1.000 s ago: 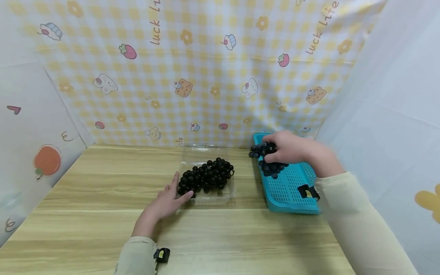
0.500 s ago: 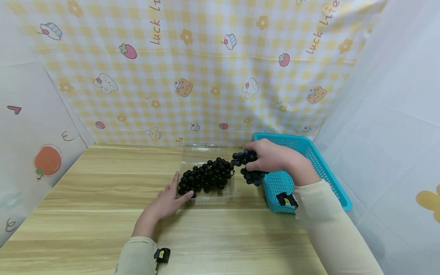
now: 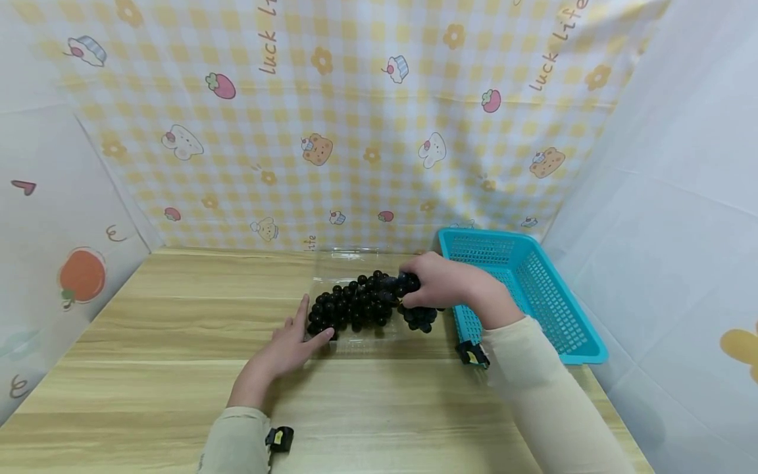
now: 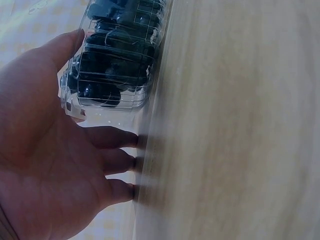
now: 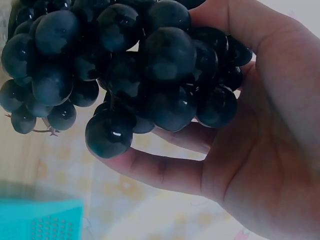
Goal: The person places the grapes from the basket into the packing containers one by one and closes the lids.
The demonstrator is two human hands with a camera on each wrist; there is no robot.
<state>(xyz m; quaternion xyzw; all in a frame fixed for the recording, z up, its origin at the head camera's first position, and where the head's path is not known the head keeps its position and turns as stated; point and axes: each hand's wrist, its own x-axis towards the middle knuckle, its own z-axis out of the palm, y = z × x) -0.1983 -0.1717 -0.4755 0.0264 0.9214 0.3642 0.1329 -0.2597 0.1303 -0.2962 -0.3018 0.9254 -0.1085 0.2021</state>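
Black boxed grapes [image 3: 349, 306], long axis near left to far right

Held black grapes [image 3: 420, 319] hang near others [image 3: 346, 307] in a clear box [image 3: 362, 345].

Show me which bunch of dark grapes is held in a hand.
The bunch nearer the blue basket, gripped by the right hand. That grip sets it apart: the other grapes lie in the clear container, which the left hand touches.

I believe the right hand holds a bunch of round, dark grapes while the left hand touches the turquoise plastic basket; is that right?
Not the basket: the left hand touches the clear, rectangular plastic box, as the left wrist view shows; the right hand holds the grapes.
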